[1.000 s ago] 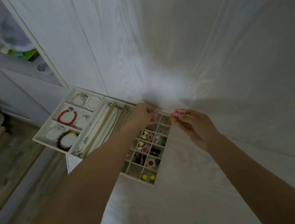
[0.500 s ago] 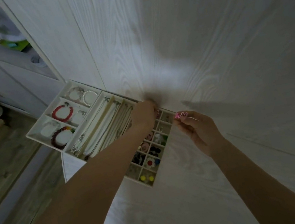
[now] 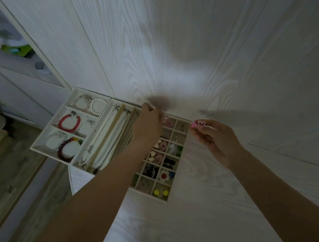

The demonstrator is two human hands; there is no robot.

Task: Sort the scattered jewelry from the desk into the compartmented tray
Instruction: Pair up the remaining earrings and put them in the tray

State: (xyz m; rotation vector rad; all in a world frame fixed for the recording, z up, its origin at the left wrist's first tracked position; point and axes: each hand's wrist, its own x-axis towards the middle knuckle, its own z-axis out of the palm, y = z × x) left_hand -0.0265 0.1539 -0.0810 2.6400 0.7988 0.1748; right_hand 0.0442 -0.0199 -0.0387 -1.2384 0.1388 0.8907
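Our left hand (image 3: 148,122) has eased forward over the far end of the compartmented tray (image 3: 41,145) since a second ago; its fingers curl down out of sight, so we cannot tell whether it grips the rim or anything at all. A small pink piece (image 3: 166,120) lies in the small cell just beside it, which suggests one of a pair has just been dropped in. Our right hand (image 3: 217,140) has barely shifted: it hovers just off the tray's right edge, fingertips pinching a pink heart earring (image 3: 199,124) with a thin pale pin trailing from it. We judge the matching cell is its destination. The tray is stiff and cream-coloured, divided into wide bays holding beaded bracelets, among them a glossy red bracelet (image 3: 69,124) and a pearl bracelet (image 3: 97,104), long channels of fine chain necklaces (image 3: 104,149), and a grid of small square cells with bright studs. The tabletop (image 3: 226,45) is white with raised wood grain, dimly lit.
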